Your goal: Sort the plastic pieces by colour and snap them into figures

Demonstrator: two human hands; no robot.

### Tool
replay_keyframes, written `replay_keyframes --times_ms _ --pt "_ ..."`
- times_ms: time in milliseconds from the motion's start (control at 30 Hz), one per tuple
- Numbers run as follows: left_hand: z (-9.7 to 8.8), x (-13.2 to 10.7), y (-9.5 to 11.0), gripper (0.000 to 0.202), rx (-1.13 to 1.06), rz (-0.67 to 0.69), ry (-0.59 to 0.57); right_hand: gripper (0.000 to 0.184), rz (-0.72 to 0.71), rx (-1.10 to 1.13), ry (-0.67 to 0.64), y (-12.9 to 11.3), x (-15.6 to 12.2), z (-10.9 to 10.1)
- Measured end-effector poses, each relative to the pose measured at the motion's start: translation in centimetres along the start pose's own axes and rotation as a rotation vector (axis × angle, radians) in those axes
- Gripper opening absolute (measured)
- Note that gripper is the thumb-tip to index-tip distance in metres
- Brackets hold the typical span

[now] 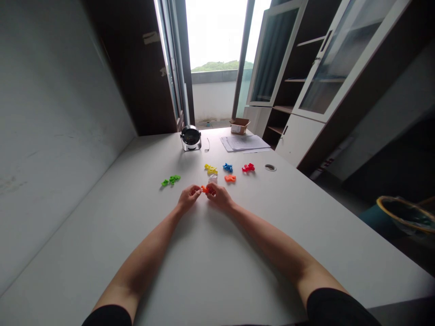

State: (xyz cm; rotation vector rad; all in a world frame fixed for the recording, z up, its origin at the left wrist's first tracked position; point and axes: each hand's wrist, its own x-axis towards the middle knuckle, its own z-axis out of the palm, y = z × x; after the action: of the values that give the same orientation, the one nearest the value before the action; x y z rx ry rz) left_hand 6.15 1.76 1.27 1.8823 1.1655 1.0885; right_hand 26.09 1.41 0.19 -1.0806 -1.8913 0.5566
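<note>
A small orange plastic piece (pixel 204 189) is pinched in the fingertips of my right hand (pixel 219 196). My left hand (pixel 189 198) is beside it, with thumb and fingers drawn together close to the piece's left end; what they grip, if anything, is too small to make out. Just behind my right fingers lies a white piece (pixel 213 179), partly covered. Beyond it are yellow pieces (pixel 211 170), with blue pieces (pixel 228 167), orange pieces (pixel 230 178) and red pieces (pixel 248 168) to the right. Several green pieces (pixel 174 179) lie left of my hands.
Near the far edge of the white table (pixel 204 271) stand a round black and silver device (pixel 190 138), papers (pixel 246 142) and an open cardboard box (pixel 239 126). A cable hole (pixel 270 167) is at the right. A wall borders the left; a bin (pixel 404 217) stands beyond the right edge.
</note>
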Motion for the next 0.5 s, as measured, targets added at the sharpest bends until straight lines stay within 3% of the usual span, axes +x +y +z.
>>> replay_keyframes --times_ms 167,500 --pt "0.05 -0.11 -0.06 0.028 -0.076 0.015 -0.08 0.011 -0.01 -0.078 -0.021 -0.41 -0.1 -0.17" --pt "-0.22 -0.14 0.38 0.029 -0.057 0.056 -0.067 0.02 -0.103 -0.208 -0.029 -0.6 -0.28 -0.24"
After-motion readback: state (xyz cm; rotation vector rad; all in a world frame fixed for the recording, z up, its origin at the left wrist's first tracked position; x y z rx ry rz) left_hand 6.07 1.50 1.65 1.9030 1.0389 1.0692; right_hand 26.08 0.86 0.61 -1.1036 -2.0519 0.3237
